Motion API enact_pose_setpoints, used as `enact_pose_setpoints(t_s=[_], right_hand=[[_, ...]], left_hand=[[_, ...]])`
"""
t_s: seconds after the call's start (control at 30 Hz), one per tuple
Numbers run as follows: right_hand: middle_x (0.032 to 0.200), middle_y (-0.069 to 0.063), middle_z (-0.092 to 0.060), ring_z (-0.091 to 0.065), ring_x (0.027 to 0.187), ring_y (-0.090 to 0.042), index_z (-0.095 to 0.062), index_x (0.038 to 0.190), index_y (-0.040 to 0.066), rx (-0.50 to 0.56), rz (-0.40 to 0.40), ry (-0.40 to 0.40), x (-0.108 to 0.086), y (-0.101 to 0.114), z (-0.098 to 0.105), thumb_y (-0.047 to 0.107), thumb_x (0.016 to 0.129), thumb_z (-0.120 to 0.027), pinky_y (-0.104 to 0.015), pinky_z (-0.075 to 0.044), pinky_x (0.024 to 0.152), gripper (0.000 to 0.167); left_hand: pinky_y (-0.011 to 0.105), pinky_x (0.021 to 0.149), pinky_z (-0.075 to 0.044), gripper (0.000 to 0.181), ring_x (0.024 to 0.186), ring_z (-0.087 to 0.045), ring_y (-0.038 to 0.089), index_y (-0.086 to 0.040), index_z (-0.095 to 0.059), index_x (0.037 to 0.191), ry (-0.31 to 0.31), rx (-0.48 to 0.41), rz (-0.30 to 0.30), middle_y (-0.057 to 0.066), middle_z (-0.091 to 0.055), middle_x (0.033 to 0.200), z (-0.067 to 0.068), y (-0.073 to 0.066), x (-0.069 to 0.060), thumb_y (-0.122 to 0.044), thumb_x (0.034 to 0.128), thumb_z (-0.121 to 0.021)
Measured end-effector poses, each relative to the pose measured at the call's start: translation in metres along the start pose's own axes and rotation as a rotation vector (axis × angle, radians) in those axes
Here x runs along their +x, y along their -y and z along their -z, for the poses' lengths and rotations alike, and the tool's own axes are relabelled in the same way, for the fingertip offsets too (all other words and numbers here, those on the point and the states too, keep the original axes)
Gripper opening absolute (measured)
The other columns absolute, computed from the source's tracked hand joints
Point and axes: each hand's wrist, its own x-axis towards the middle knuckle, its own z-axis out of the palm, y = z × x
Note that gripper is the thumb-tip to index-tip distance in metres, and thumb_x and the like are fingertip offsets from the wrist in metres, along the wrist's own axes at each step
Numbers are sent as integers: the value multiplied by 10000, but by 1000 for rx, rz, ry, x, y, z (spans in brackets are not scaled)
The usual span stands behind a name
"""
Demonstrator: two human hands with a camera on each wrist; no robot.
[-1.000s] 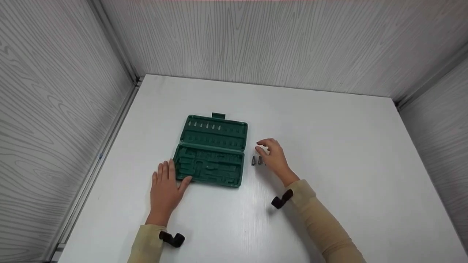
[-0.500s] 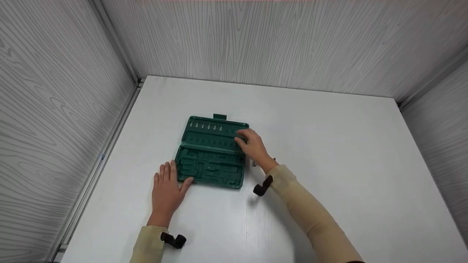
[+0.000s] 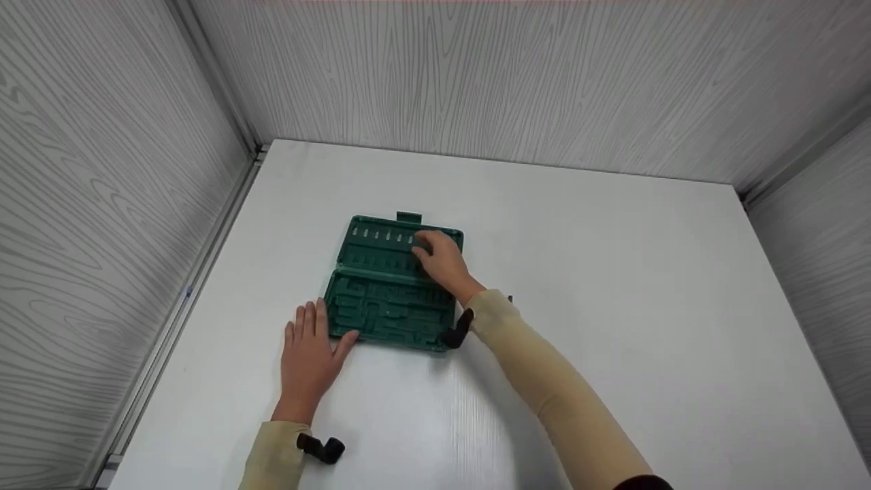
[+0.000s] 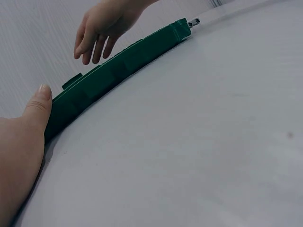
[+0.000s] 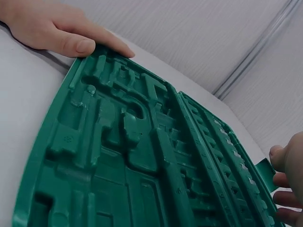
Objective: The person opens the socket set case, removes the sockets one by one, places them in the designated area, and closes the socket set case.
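An unfolded green plastic tool case (image 3: 391, 314) lies on the table, with a row of several small silver bits (image 3: 376, 235) in its far half. My left hand (image 3: 309, 357) lies flat with straight fingers, index finger and thumb touching the case's near left corner. Over the far half, my right hand (image 3: 444, 260) hovers just right of the bits, thumb and index bent toward each other. Whether a small piece sits between these fingertips is hidden. The left wrist view shows a metal bit (image 4: 193, 22) beyond the case's end.
A dark piece (image 3: 510, 298) pokes out behind my right sleeve on the white table (image 3: 612, 272). The case's latch tab (image 3: 409, 217) sticks out at the far side. Wood-grain panels (image 3: 435, 82) enclose the table's back and sides.
From beside the loose pieces right of the case, my right hand has moved left and over its far half, stopping beside the row of bits. My left hand stays in place.
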Motion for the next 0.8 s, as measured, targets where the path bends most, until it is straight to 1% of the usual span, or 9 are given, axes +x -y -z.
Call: enact_pose_setpoints(t_s=[0.13, 0.33, 0.47, 0.57, 0.63, 0.8], right_hand=[[1246, -95, -550, -483, 1171, -206, -550, 1272, 36, -44, -18, 14, 10, 1, -6, 184, 955, -542, -347, -396, 963, 351], [1208, -108, -566, -490, 1148, -227, -573, 1248, 35, -92, -58, -9, 17, -2, -10, 182, 944, -558, -367, -397, 957, 338], [1183, -103, -579, -501, 1123, -240, -593, 1231, 47, -114, -76, -17, 23, -3, -14, 189, 934, -570, -408, -384, 958, 330], [1197, -99, -569, -475, 1146, -256, -601, 1231, 72, -116, -114, -5, 27, -2, -17, 206, 931, -575, -448, -343, 973, 330], [1220, -105, -547, -443, 1169, -271, -594, 1245, 87, -115, -153, 9, 29, 0, -18, 221, 932, -573, -467, -314, 980, 341], [1264, -133, -487, -395, 1189, -293, -561, 1289, 98, -128, -230, 21, 33, 2, -21, 256, 937, -564, -472, -293, 986, 387]], left_hand=[[528, 1082, -142, 878, 1366, -193, 380, 18, -212, 1460, -12, 3, -1, 258, -281, 1454, 0, 1, 1, -625, 897, -410], [525, 1085, -128, 881, 1374, -172, 370, -6, -187, 1473, 13, -14, 10, 245, -257, 1469, -5, -1, 0, -644, 896, -379], [522, 1085, -134, 876, 1374, -177, 365, -2, -198, 1470, 16, -1, 14, 240, -264, 1468, -4, -2, -2, -644, 899, -371], [528, 1081, -143, 871, 1369, -189, 373, 8, -213, 1463, 6, 5, 9, 245, -274, 1462, -1, -1, -2, -633, 900, -387], [529, 1080, -145, 872, 1367, -192, 377, 11, -216, 1461, 4, 7, 8, 247, -275, 1461, 1, -1, -1, -634, 900, -387], [520, 1088, -124, 883, 1375, -170, 370, 0, -190, 1470, 26, 4, 16, 241, -254, 1472, 2, 1, 0, -652, 898, -354]])
